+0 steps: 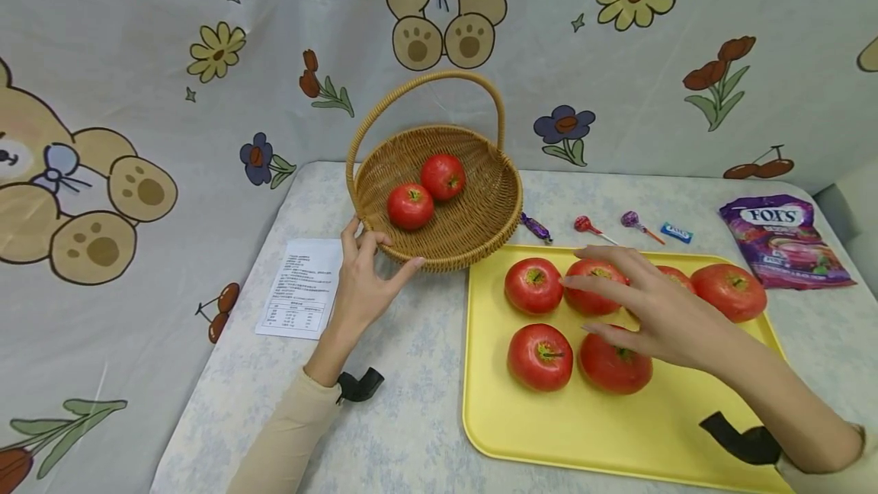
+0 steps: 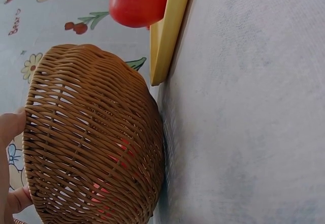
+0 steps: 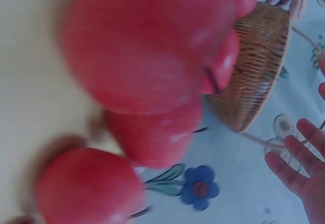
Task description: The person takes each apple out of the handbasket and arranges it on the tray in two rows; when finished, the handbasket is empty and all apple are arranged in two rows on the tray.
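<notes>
From the head view we see our left hand (image 1: 361, 285) resting against the near rim of the wicker basket (image 1: 480, 231), fingers spread and lightly bent along the weave, the thumb out toward the right; two red apples (image 1: 410, 206) lie inside it. Our right hand (image 1: 655, 307) hovers over the yellow tray (image 1: 583, 425), fingers stretched out wide and holding nothing, its fingertips above the middle apple of the back row (image 1: 588, 297). The tray carries six apples in all, one mostly hidden under the hand. Beyond the tray lie two lollipops (image 1: 588, 226), wrapped sweets and a purple candy bag (image 1: 782, 241); a printed sheet (image 1: 302, 288) lies left of the basket. From the left wrist we see the basket's woven wall (image 2: 91, 137) with fingertips (image 2: 11, 125) touching it, and the tray's corner (image 2: 165, 41) just beside. From the right wrist, blurred apples (image 3: 152, 46) fill the frame, and our open fingers (image 3: 299, 163) stand apart from them.
</notes>
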Tool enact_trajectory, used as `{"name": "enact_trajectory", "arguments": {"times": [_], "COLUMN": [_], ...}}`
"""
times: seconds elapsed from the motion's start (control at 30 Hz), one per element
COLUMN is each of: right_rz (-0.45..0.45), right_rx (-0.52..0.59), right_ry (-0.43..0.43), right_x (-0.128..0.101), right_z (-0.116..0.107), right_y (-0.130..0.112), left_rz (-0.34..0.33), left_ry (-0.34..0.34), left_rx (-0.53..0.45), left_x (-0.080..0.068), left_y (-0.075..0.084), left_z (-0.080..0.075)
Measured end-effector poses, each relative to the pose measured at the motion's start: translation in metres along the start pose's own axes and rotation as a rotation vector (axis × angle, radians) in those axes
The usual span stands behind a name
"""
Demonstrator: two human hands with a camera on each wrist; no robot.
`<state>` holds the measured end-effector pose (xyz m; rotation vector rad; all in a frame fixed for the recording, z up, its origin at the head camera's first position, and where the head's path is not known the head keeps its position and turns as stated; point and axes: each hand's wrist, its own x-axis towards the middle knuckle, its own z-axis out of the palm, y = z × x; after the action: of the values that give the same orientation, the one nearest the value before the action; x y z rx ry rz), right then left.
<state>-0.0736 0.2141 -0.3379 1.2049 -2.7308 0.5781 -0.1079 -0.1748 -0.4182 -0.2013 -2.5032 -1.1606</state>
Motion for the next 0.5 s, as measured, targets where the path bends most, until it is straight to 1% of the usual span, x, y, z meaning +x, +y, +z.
{"name": "enact_trajectory", "arguments": {"times": [0.1, 0.2, 0.33, 0.5], "right_rz": [-0.075, -0.124, -0.161, -0.218], "right_rx": [0.007, 0.028, 0.068, 0.119], "right_ry": [0.003, -0.002, -0.020, -0.021], "right_x": [0.027, 0.053, 0.090, 0.138], "right_z": [-0.003, -0.003, 0.002, 0.015], "right_y": [-0.004, -0.005, -0.003, 0.004], "left_rz": [0.010, 0.020, 0.015, 0.002], "left_ry": [0.002, 0.005, 0.007, 0.002], "left_rx": [0.000, -0.001, 0.007, 0.004], "left_x": [0.001, 0.002, 0.002, 0.000], "left_y": [0.000, 0.001, 0.001, 0.001], "left_z": [0.000, 0.001, 0.001, 0.000]}}
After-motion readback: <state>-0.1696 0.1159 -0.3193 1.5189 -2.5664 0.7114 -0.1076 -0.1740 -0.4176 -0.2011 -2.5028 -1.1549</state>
